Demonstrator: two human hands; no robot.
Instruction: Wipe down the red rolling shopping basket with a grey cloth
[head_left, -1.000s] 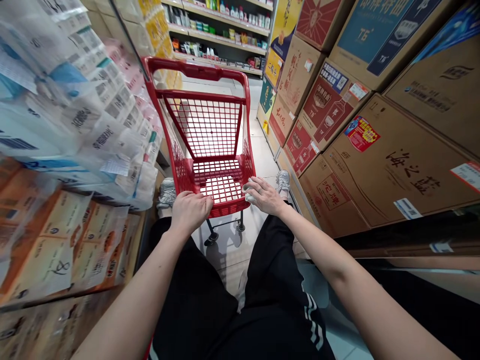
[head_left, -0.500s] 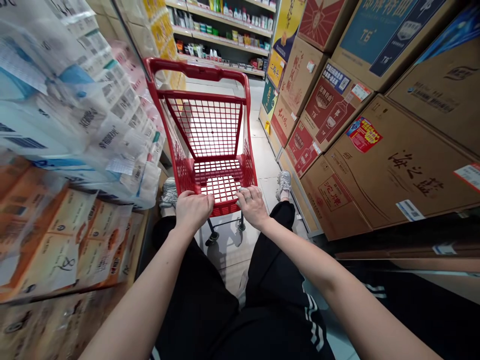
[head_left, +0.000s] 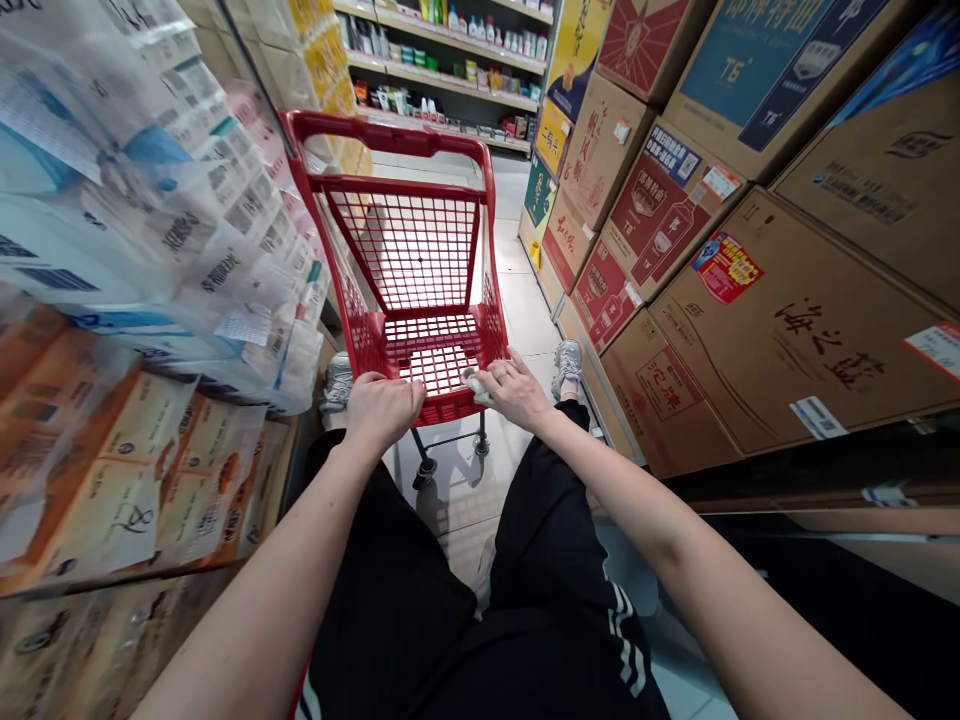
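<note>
A red plastic shopping cart [head_left: 409,250] stands in front of me in a narrow shop aisle. Its basket holds nothing. My left hand [head_left: 381,408] is closed over the near rim of the cart. My right hand [head_left: 512,390] rests on the same rim further right, with a small white cloth [head_left: 472,382] pressed under its fingers. My legs in black trousers and grey shoes flank the cart.
Wrapped packs of paper goods [head_left: 150,250] fill the shelves close on my left. Stacked brown and red cardboard boxes [head_left: 750,300] line the right side. A shelf of small bottles [head_left: 450,70] crosses the far end. A strip of tiled floor [head_left: 525,310] runs between.
My right hand slid left along the cart rim, then back to the right, with the cloth showing again under its fingers. The left hand kept its grip. The cart shifted slightly.
</note>
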